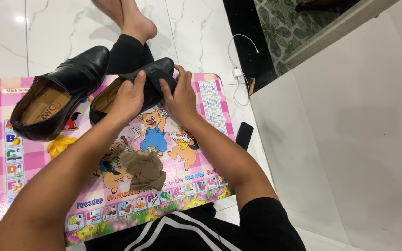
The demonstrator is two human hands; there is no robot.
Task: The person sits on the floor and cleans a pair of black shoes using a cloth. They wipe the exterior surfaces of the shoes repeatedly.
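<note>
From the head view, your left hand (127, 98) curls closed over the near side of the black shoe (138, 88), thumb across the upper, and your right hand (180, 95) wraps its toe end with fingers bent tight. The shoe sits at the far edge of the pink picture table (210, 139), part of it past the rim, so I judge a loosened grip could tip it onto the marble floor (61, 28). The second shoe (61, 93) lies just beside your left wrist; a wide elbow swing could knock it. The brown rag (144, 171) lies near you, and open room is rightward, toward the phone (244, 135).
</note>
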